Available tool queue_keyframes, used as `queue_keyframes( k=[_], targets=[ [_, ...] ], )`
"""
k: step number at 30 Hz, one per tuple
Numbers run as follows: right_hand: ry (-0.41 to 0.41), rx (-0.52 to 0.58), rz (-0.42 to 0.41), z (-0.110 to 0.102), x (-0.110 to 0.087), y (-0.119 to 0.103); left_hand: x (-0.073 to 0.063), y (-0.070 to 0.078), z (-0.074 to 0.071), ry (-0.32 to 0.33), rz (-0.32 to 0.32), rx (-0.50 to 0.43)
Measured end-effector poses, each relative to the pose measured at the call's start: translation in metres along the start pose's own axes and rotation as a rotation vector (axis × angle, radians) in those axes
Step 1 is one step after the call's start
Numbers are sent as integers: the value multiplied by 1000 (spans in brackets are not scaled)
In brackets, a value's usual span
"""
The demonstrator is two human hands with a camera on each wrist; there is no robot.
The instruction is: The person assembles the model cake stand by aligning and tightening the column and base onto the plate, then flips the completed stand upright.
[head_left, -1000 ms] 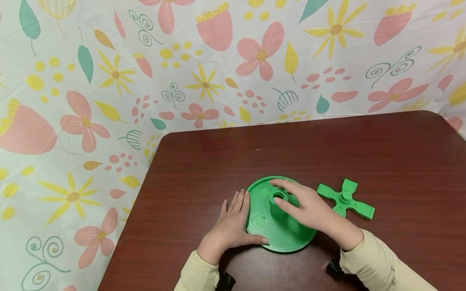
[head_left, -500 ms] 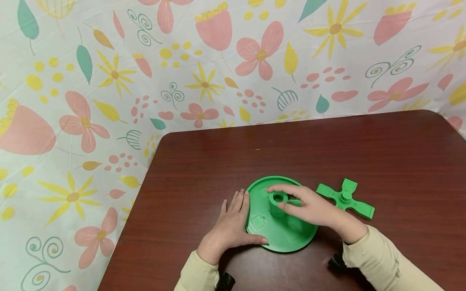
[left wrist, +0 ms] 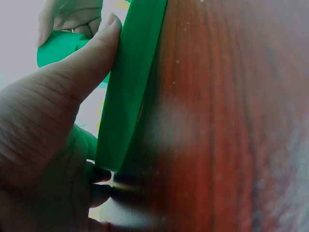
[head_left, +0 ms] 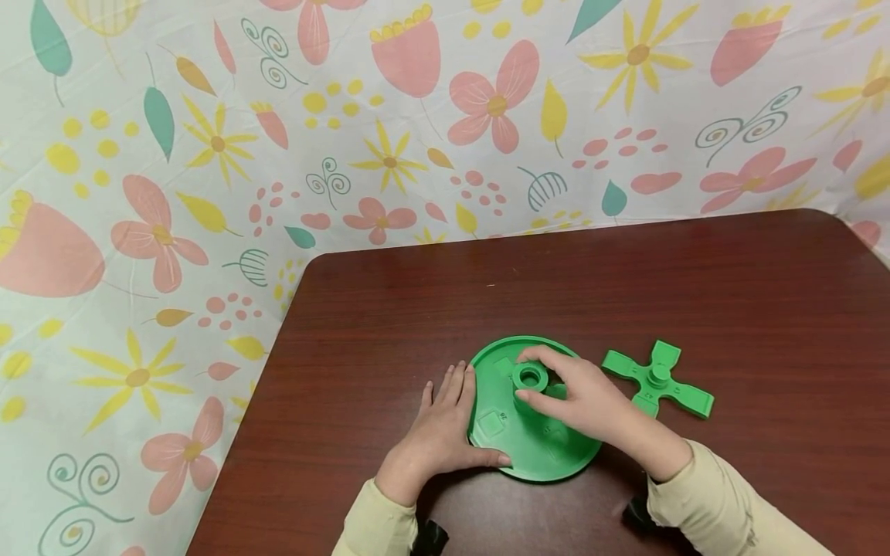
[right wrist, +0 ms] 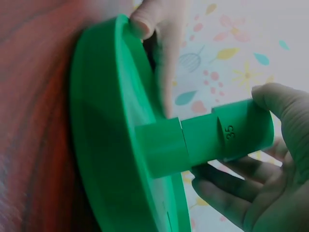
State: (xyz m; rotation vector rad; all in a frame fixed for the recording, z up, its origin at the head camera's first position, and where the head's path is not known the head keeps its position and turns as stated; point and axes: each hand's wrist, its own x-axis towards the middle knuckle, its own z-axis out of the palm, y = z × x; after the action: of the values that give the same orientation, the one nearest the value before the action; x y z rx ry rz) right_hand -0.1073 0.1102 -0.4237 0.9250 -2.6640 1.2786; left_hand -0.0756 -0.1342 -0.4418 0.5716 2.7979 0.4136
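Head view: a dark red-brown, wood-grained surface (head_left: 389,309) with rounded far corners filled the lower part of the scene. Behind it and to the left hung a white cloth (head_left: 417,116) printed with pink, yellow and teal flowers and leaves. A green round tray (head_left: 535,462) lay on the near half of the surface, a hollow green post (head_left: 531,399) upright at its middle. The left hand (head_left: 441,436) rested along the tray's left rim, its grip spread, thumb apart from the fingers. The right hand (head_left: 591,394) had its grip curled, pinching the post's top. To the right, near that hand, lay a green cross-shaped piece (head_left: 657,376). Both sleeves (head_left: 737,502) were pale cream.

Left wrist view: the thumb pressed against the tray's rim; streaked, glossy wood grain ran alongside, with dark shadow under the edge.

Right wrist view: thumb and fingers held the stepped post, marked "35"; the patterned cloth showed behind.
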Motion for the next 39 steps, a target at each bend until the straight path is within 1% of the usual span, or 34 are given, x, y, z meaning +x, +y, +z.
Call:
queue_keyframes(
  k=[6,11,15,19,21,27,31,35,39],
  targets=[
    [93,-65,20,8,-3,-5,0,0,0,-6,-5,6],
    [123,-106,50,11,-4,-9,0,0,0,-1,-5,13],
    [95,-119,77,8,-4,-9,0,0,1,7,-1,13],
    [23,-91,86,4,-3,-6,0,0,1,14,2,11],
    [-18,-44,62,2,-3,-4,0,0,1,11,1,6],
    [-123,147,-36,-4,-1,1,1,0,1,-9,-1,-6],
    [-168,196,-49,-7,0,2,1,0,1,-6,1,-2],
    [-163,171,-39,-7,1,3,1,0,1,3,2,7],
    [-100,103,-31,-5,1,2,1,-1,1,8,3,12]
  ],
)
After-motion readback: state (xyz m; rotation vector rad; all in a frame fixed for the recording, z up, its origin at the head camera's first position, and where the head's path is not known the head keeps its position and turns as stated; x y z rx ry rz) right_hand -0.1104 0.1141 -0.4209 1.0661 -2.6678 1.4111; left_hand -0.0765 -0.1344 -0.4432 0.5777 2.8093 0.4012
